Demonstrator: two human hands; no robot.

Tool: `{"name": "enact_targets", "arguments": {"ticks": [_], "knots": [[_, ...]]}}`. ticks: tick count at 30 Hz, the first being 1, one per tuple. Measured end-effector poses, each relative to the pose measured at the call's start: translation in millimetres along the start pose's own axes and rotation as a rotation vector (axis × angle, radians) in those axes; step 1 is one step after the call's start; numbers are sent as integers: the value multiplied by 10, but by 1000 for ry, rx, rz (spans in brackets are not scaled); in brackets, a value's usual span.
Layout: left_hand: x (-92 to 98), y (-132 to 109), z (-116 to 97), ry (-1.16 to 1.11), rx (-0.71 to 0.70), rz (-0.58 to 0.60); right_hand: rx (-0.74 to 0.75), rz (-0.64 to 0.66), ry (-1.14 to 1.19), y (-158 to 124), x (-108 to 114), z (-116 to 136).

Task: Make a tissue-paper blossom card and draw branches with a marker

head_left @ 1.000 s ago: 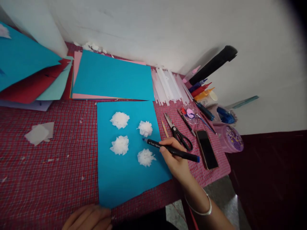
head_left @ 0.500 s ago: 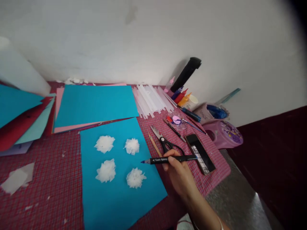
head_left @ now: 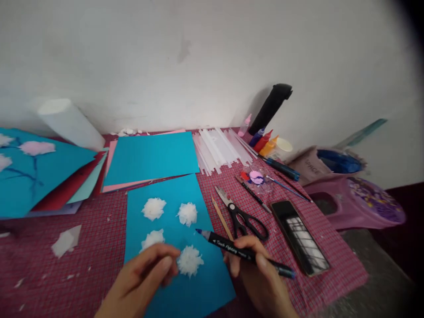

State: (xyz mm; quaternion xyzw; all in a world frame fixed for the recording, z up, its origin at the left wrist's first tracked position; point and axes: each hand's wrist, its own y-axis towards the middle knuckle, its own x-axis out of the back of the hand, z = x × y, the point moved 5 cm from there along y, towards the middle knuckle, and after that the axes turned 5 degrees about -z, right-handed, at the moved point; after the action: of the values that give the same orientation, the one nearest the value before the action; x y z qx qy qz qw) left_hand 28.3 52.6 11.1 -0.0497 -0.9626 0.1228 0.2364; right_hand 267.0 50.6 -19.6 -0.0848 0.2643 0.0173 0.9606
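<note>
In my right hand [head_left: 261,274] is a black marker [head_left: 228,246] with a blue tip, uncapped and pointing left over the blue sheet [head_left: 172,291]. My left hand [head_left: 142,274] hovers over the sheet's lower left, its fingers loosely bent with a gap at the thumb and nothing visible in them. Its fingertips are beside a white crumpled-paper flower [head_left: 190,260], and I cannot tell whether they touch it. Partly behind that hand is a second flower [head_left: 153,239]. Farther up lie two more, the left one [head_left: 154,208] and the right one [head_left: 187,214].
Right of the sheet lie a pencil [head_left: 221,216], scissors [head_left: 241,216], a phone [head_left: 300,238] and a paint palette [head_left: 256,178]. Glue sticks [head_left: 220,148] and paint bottles [head_left: 263,142] stand behind. At left are a painted flower picture [head_left: 49,172] and paper scraps [head_left: 66,242].
My left hand has come into view over the sheet. The marker in my right hand now slants down to the right. The view has shifted left, showing more of the flower picture.
</note>
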Motion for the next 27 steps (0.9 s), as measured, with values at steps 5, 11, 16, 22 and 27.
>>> {"name": "enact_targets", "arguments": {"ticks": [5, 11, 16, 22, 27], "knots": [[-240, 371, -314, -221, 24, 7, -114, -9, 256, 13, 16, 13], [-519, 413, -485, -174, 51, 133, -132, -25, 310, -41, 153, 61], [-636, 483, -501, -167, 55, 184, -86, -68, 289, -29, 311, 143], [-436, 745, -490, -84, 18, 65, 175, -229, 18, -86, 651, 166], [-540, 973, -500, -274, 187, 130, 195, -312, -166, -158, 688, 147]]}}
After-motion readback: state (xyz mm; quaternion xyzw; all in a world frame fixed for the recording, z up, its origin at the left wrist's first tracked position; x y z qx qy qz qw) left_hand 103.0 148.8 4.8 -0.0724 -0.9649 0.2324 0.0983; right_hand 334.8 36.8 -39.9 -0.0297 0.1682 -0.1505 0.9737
